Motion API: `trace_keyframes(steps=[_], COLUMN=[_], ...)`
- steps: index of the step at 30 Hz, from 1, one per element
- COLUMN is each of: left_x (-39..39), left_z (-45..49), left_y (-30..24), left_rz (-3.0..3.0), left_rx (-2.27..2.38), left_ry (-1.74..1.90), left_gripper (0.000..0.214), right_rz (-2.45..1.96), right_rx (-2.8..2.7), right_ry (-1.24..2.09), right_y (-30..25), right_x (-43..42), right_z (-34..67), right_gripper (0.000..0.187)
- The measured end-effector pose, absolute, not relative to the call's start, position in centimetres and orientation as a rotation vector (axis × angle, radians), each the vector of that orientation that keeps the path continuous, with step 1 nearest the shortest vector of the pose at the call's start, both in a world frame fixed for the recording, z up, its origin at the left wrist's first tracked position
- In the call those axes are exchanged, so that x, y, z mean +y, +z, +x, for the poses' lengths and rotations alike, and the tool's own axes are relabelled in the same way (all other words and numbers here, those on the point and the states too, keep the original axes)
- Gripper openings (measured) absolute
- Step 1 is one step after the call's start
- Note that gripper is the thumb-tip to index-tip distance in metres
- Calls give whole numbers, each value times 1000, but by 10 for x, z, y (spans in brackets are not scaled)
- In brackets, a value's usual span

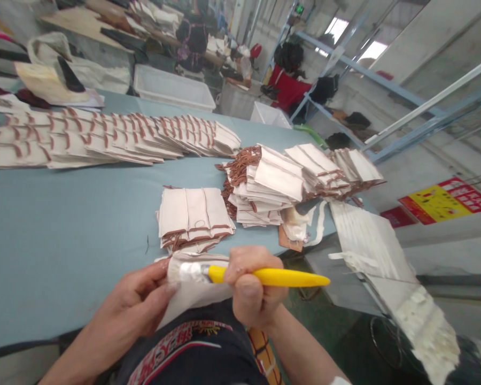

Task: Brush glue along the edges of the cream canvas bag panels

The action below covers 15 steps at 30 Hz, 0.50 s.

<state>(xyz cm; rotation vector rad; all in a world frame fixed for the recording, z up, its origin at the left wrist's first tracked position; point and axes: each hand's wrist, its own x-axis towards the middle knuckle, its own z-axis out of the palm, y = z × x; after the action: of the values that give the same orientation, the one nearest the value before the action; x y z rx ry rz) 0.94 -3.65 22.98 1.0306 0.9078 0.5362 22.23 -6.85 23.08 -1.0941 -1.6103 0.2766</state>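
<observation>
The brush with the yellow handle is in the right hand, whose fingers and thumb are closed around the handle, not far from the metal ferrule. Its long axis runs from left to right, almost level: the white bristles point to the left, toward the left hand, and the thin end of the handle goes out to the right, beyond the right hand. The left hand is narrow, pinching the left end of a pale cloth piece between thumb and fingers. This cloth extends between the two hands, at the near edge of the blue-green table, and the bristles are over its left part. Whether the right hand also holds the cloth, I cannot tell. Just beyond it lies a low stack of cream pieces with brown edges; to the right and farther stands a taller pile, and at the far left a long overlapping row of similar pieces is spread.
</observation>
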Motion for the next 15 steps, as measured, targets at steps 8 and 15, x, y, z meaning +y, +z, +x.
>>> trace_keyframes(steps=[8,15], left_x=[-37,-41], left_z=[4,6], left_y=[220,217], left_rz=[1042,929], left_rx=[955,947], left_ry=[495,551], left_gripper=[48,49], right_rz=[-970,-1001], right_rx=[-1464,-1590], right_ry=[191,98], right_y=[235,233], right_x=[-60,-57], right_z=[225,228], right_gripper=[16,16])
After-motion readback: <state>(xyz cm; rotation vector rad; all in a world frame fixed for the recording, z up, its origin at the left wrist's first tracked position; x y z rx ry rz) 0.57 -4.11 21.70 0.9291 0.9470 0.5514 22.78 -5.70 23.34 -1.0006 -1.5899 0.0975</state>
